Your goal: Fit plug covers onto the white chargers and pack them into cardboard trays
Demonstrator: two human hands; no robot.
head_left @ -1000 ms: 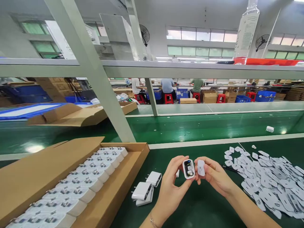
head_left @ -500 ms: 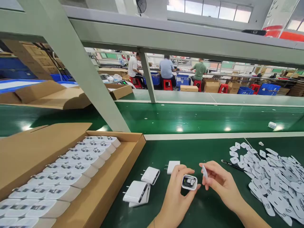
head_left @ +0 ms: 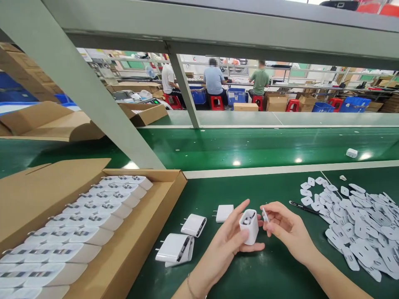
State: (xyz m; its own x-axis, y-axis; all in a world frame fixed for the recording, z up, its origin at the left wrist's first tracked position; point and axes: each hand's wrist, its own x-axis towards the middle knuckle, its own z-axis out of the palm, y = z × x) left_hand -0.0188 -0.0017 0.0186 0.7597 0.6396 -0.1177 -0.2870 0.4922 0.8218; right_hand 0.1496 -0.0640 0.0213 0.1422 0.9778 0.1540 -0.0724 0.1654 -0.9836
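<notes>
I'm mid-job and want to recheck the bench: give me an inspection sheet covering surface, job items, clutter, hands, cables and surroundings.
Surface: smooth dark-green worktop, reflective.
Job items: open-ended white plastic housing; small flat white plastic plate, apart from it.
Clutter: loose pile of flat white plates; slim black tool; white pronged chargers; open brown cardboard box holding rows of similar chargers.
Hands: left hand holds the housing; right hand pinches the plate.
Cables: nothing seen near the hands.
Surroundings: pale grey-green metal beam; three people seated beyond.
</notes>
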